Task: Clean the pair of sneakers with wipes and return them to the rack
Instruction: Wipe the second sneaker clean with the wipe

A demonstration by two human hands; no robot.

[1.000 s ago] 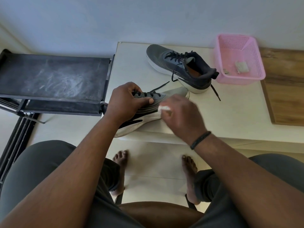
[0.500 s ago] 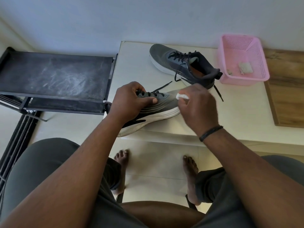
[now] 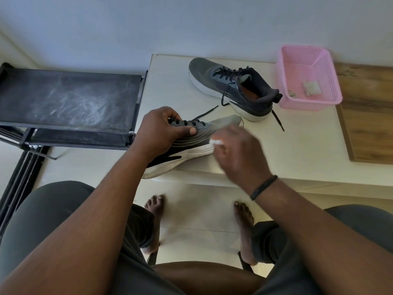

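Note:
A grey sneaker (image 3: 197,143) with a white sole lies on its side at the front edge of the white table (image 3: 297,145), heel hanging over the edge. My left hand (image 3: 159,133) grips it around the laced upper. My right hand (image 3: 236,152) pinches a small white wipe (image 3: 215,142) against the sneaker's side near the toe. The second grey sneaker (image 3: 231,86) stands upright at the back of the table, laces loose.
A black shoe rack (image 3: 68,99) with a dusty top shelf stands left of the table. A pink basket (image 3: 308,77) holding used wipes sits at the back right, beside a wooden board (image 3: 368,116). My bare feet rest on the tiled floor below.
My right hand with the wipe has slid back from the toe toward the middle of the sneaker's side. My left hand keeps its grip on the sneaker.

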